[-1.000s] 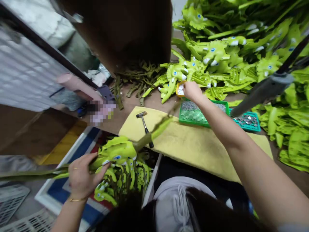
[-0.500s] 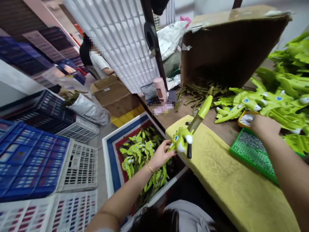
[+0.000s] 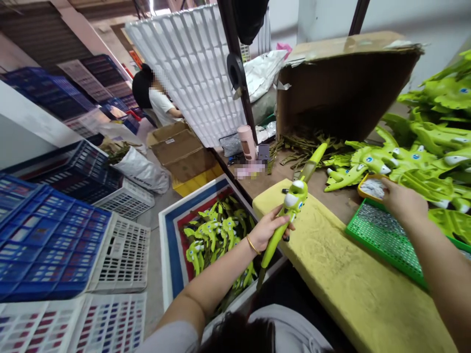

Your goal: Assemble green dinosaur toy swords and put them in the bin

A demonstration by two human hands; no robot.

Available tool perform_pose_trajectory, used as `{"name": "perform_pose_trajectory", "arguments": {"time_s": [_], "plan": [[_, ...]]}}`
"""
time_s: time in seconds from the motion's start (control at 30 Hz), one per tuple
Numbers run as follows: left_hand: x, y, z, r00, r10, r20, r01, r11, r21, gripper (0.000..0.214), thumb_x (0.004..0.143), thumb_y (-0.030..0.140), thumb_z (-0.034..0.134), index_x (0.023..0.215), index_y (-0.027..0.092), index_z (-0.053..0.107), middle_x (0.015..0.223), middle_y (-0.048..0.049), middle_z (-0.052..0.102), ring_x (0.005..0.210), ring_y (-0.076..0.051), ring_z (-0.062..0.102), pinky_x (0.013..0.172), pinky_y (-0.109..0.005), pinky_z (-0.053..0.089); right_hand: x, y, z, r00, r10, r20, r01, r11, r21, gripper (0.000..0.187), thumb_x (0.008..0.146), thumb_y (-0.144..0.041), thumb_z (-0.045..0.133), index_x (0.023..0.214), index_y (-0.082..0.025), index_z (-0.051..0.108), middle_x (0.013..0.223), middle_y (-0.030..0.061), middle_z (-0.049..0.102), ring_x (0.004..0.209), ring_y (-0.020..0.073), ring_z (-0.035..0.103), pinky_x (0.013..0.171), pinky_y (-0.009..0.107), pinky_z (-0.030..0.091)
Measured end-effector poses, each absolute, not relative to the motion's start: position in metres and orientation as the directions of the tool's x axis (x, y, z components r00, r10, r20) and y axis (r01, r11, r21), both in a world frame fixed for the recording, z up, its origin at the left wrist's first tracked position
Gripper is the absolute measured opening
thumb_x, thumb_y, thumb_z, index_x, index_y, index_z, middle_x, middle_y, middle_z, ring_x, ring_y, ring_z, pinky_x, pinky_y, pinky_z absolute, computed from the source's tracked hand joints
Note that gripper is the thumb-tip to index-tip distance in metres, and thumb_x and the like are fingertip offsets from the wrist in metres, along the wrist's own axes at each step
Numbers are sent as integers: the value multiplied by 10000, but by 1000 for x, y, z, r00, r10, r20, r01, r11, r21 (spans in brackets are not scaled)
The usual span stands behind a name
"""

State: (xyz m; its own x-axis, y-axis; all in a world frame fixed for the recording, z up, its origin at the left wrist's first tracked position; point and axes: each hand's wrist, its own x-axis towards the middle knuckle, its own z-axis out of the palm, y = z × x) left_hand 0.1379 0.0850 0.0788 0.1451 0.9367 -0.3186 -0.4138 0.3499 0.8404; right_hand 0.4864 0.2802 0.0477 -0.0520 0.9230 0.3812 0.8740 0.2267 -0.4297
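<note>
My left hand [image 3: 270,229] is closed around a lime-green dinosaur toy [image 3: 295,198] with horns, white patches and a blue eye. Its long body runs diagonally, one end toward the table and the other down past my wrist. It is over the near edge of a yellow foam pad [image 3: 312,235]. My right hand [image 3: 403,198] reaches to a small orange-rimmed dish [image 3: 372,187] of small pale parts. Its fingers are drawn together at the dish's right side; what they pinch, if anything, is hidden. A green perforated tray [image 3: 386,252] with small metal pieces sits just below that hand.
Green dinosaur pieces [image 3: 423,142] are heaped at right. Brown strips lie before an open cardboard box [image 3: 342,88]. A white-rimmed bin [image 3: 169,260] of similar toys stands left of the pad. Crates [image 3: 55,240] are stacked at far left. A person [image 3: 162,103] is in the background.
The toy in my left hand has turned, its head now facing another way and one end pointing down toward me. My right hand stays at the dish. The view has shifted slightly.
</note>
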Motion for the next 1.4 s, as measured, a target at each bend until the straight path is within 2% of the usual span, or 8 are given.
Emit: {"name": "perform_pose_trajectory", "arguments": {"time_s": [0.1,0.2,0.37,0.67,1.07,1.2,1.3,1.4], "plan": [[135,83,84,138,949,-284,-415,316,853,761,639,378,845,1294,175,513,762,-55,706,568,-107,612,556,-199,469,463,258,71,80,917,390,905,97,-415,336,859,-336,441,1082,-339,692,952,226,679,770,312,647,628,480,377],[135,83,86,110,953,-283,-408,303,861,631,618,389,851,1141,144,595,709,-47,686,530,-102,590,524,-199,459,414,208,93,129,899,418,673,231,-703,294,857,-311,488,1071,-291,689,955,169,706,786,261,663,705,437,472],[148,89,76,131,930,-345,-400,368,839,459,660,480,803,920,160,599,663,-8,643,487,-82,551,462,-182,432,330,127,97,-274,939,208,205,269,-941,248,837,-304,547,1039,-212,656,802,33,679,579,132,585,579,314,501],[162,88,67,131,952,-276,-348,304,887,491,652,483,800,939,145,591,678,10,610,504,-82,555,459,-186,431,322,113,86,-102,960,259,58,266,-962,146,840,-313,592,875,-173,617,738,-4,636,659,93,572,601,246,460],[147,81,47,31,978,-206,-202,208,957,505,715,549,751,1000,152,622,631,35,582,457,-69,503,424,-188,394,303,117,90,-326,932,160,-116,129,-985,231,841,-378,604,912,-214,457,699,-57,591,526,71,560,520,222,460],[114,71,34,-93,980,-174,-107,164,981,603,675,532,786,1113,150,622,667,27,606,507,-79,536,451,-183,422,291,123,63,-356,934,-41,246,52,-968,421,867,-571,523,1063,-213,421,688,-32,606,559,136,600,557,279,491],[84,64,23,-180,980,-81,119,104,988,725,722,526,747,1313,151,556,755,-11,673,556,-96,571,493,-193,456,274,122,42,-300,945,-134,736,139,-662,464,909,-521,468,1188,-151,456,930,126,672,799,264,688,687,391,535],[63,53,15,-169,985,32,358,32,933,767,778,552,681,1424,193,475,1140,-107,700,887,-197,691,729,-275,567,261,122,37,-291,935,-203,865,166,-473,459,915,-268,421,1341,-100,397,1129,233,627,907,343,695,733,460,545]]}}
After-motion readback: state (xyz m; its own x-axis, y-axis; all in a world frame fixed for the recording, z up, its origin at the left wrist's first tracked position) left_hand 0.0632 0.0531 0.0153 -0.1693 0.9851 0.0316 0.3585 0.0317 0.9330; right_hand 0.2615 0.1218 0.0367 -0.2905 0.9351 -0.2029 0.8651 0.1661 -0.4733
